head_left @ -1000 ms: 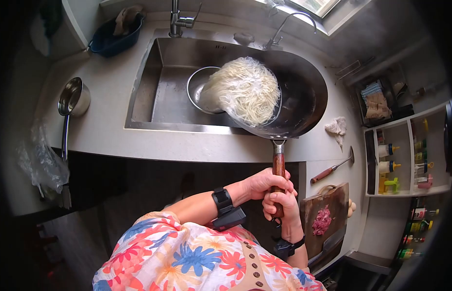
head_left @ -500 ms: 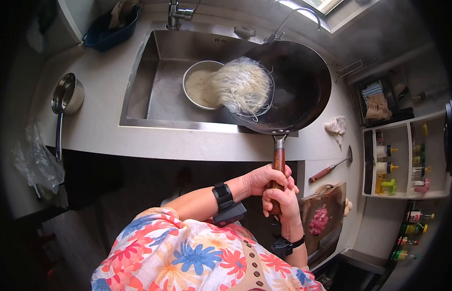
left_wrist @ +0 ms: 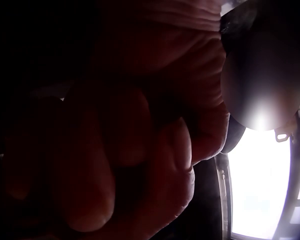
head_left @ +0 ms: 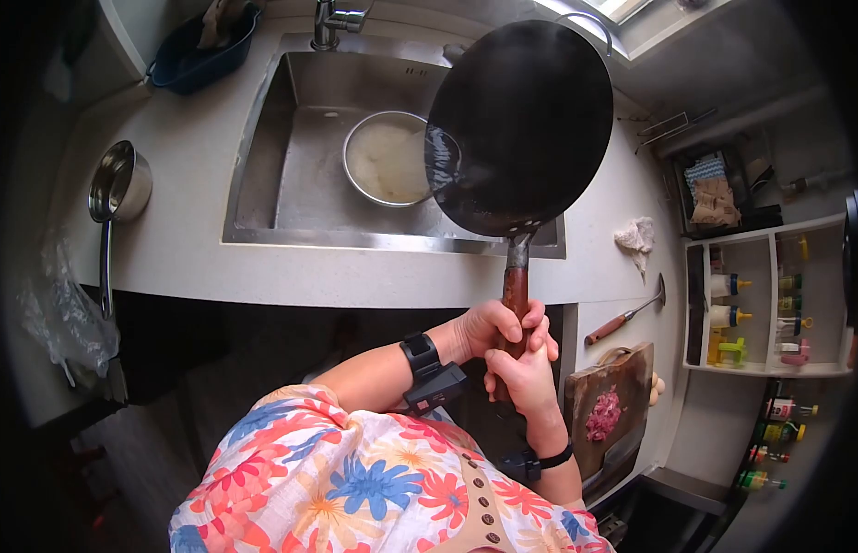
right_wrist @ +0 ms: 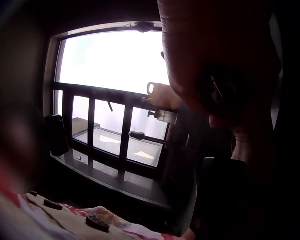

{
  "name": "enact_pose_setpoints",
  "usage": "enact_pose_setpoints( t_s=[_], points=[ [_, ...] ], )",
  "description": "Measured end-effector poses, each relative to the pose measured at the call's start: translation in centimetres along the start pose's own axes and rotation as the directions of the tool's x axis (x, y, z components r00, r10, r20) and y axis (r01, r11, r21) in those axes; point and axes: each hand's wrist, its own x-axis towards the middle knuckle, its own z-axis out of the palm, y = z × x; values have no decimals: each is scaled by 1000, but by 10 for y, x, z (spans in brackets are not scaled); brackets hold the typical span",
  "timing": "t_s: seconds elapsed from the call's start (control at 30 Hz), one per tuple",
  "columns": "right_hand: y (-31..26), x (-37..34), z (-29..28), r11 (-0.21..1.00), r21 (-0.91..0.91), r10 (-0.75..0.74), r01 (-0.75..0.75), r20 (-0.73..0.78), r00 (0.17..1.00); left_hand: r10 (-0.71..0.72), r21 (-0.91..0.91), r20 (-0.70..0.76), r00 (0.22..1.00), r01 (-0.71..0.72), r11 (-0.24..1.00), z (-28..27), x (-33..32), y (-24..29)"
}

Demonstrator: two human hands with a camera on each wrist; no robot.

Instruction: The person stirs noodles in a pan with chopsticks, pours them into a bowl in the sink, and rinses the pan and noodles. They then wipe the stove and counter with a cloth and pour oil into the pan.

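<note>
A black wok (head_left: 526, 129) is tipped steeply over the right side of the sink. My left hand (head_left: 489, 332) grips its wooden handle (head_left: 515, 290) nearer the pan, and my right hand (head_left: 530, 380) holds the handle's end just below. Under the wok's left edge stands a round metal bowl (head_left: 348, 170) with cloudy, pale contents. A whitish streak (head_left: 440, 161) shows at the wok's left rim, above the bowl's right side, which the wok partly hides. In the left wrist view, dark curled fingers (left_wrist: 170, 165) fill much of the picture; the right wrist view shows a shadowed hand (right_wrist: 215, 65).
The bowl stands in a steel sink (head_left: 305, 207) with a faucet (head_left: 328, 28) behind. A ladle-like pan (head_left: 125, 189) lies left. On the right are a cloth (head_left: 636, 241), a wooden-handled spatula (head_left: 622, 321) and a cutting board (head_left: 632, 387) bearing chopped pink meat (head_left: 602, 415).
The wok has tipped much further left and upright. The noodles seen at its left side are now out of sight, and pale cloudy contents have come into the bowl. Both hands keep the handle.
</note>
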Motion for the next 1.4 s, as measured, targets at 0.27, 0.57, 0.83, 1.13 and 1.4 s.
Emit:
enact_pose_setpoints(
  t_s=[0.27,0.57,0.83,1.13,1.4],
  points=[
    [-9,0,17,975,-200,-95,98,23,995,51,-37,253,966,-42,998,4,-1,10],
    [-22,-13,24,993,-90,-82,79,-34,996,-36,31,147,988,32,999,30,-5,21],
    [-9,-16,15,949,309,-12,-65,243,970,-16,212,-450,893,124,969,72,-29,21],
    [5,-13,17,985,11,96,-170,786,610,178,298,-585,791,5,954,100,-92,12],
    [-89,31,-30,947,-300,142,112,706,694,244,392,-670,701,55,918,137,-191,40]
  ],
)
